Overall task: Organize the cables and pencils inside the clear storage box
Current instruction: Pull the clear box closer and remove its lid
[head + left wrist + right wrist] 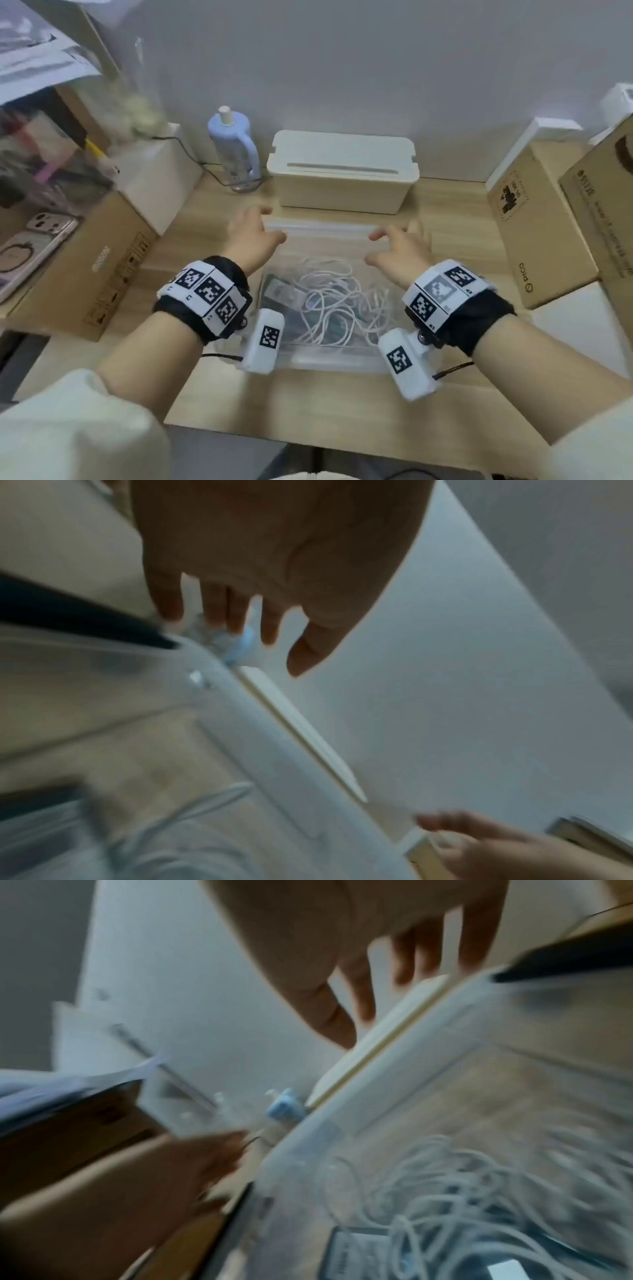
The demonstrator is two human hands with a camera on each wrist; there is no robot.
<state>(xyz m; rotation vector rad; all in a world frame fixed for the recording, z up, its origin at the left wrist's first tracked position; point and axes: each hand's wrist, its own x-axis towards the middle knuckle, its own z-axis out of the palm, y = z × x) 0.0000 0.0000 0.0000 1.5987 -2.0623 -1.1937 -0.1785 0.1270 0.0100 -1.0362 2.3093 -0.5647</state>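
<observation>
The clear storage box [318, 229] sits mid-desk on the wooden top. Tangled white cables [329, 301] and a green-and-dark packet [279, 291] lie inside it. My left hand [255, 233] hovers over the box's far left corner with fingers spread and holds nothing. Over the far right corner my right hand [394, 245] is spread the same way, also empty. The blurred left wrist view shows the left hand [260, 588] above the box's rim [240, 723]. In the right wrist view the right hand [359, 947] is above the cables [445, 1191]. No pencils show clearly in the box.
A cream lidded box [342, 171] stands just behind the clear box, with a pale blue bottle [233, 144] to its left. Cardboard boxes flank the desk at the left [85, 267] and right [534, 222]. A yellow pen-like stick [94, 150] pokes out of the left clutter.
</observation>
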